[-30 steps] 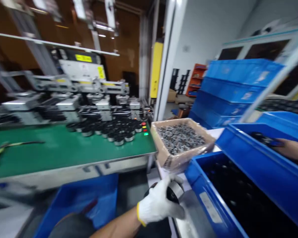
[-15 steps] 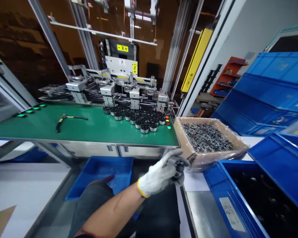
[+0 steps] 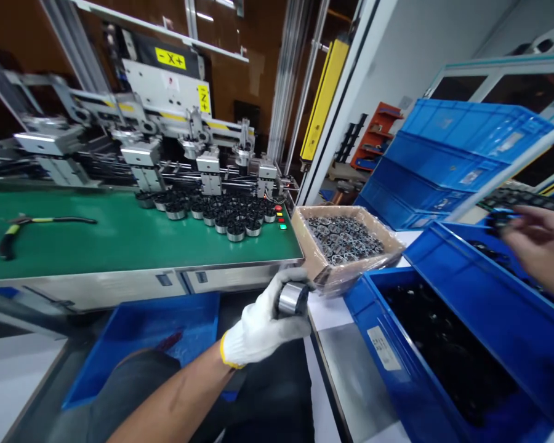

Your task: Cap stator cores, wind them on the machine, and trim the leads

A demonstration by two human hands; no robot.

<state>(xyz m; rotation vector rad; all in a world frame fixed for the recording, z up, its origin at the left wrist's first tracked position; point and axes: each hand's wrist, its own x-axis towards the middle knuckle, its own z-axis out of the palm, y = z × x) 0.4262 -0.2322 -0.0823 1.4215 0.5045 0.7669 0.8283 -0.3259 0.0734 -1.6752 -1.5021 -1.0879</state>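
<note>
Got a squat silver cylinder (image 3: 290,299) in the gloved left hand (image 3: 263,326), clasped in a curled, half-closed grip, just this side of the cardboard box (image 3: 308,249). Turned with its axis roughly left to right, dark end to the right. Pinching a black piece (image 3: 499,220) over the outer blue bin (image 3: 480,298) with the bare right hand (image 3: 542,246). Beyond: green worktop (image 3: 111,249) with pliers (image 3: 41,219) and clustered black-topped parts (image 3: 212,212), plus stacked blue crates (image 3: 443,160) and a pale wall (image 3: 406,43).

R edge is cutting off bare R hand (image 3: 545,249) & its small dark thing (image 3: 497,220) is looking blurry. White-gloved L hand (image 3: 270,320) is part-hiding a round silvery metal piece (image 3: 292,299).
</note>
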